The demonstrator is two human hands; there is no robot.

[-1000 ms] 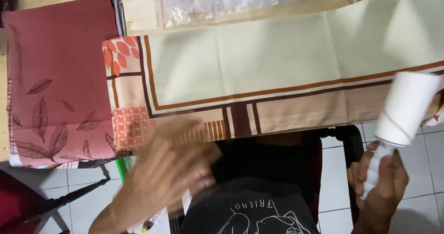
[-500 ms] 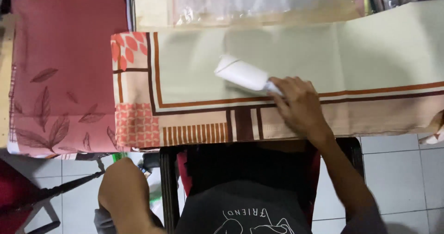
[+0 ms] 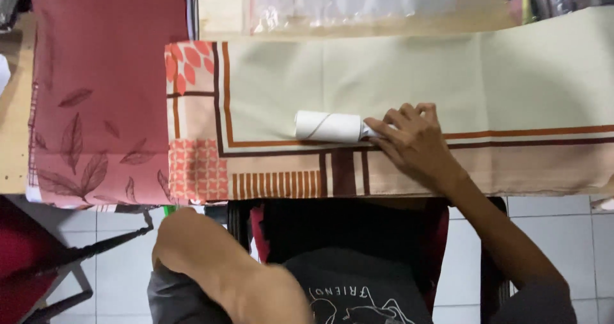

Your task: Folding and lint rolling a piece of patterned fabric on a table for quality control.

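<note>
The right hand lies knuckles up on the cream cloth, its fingers curled together around the handle of a white lint roller. The handle itself is hidden inside the grip; only the roller's drum shows, sticking out past the fingertips, lying flat on the cloth and touching it. A thin dark thread or crease line runs across the drum's white sheet.

Just below the drum and under the hand run the cloth's border stripes, one orange and one dark brown, and nearer the person than the hand the border carries short brown bars. Farther out beyond the drum, the end of the cloth shows an orange leaf and lattice print. That end overlaps a folded dark red cloth with a leaf pattern, which lies well apart from the hand on the wooden surface. Beyond the hand, at the far edge of the surface, lies a clear plastic bag.

The left hand is out of view: only the bent left arm shows, held low below the edge of the surface, well apart from the roller, over the tiled floor and beside the person's dark shirt.
</note>
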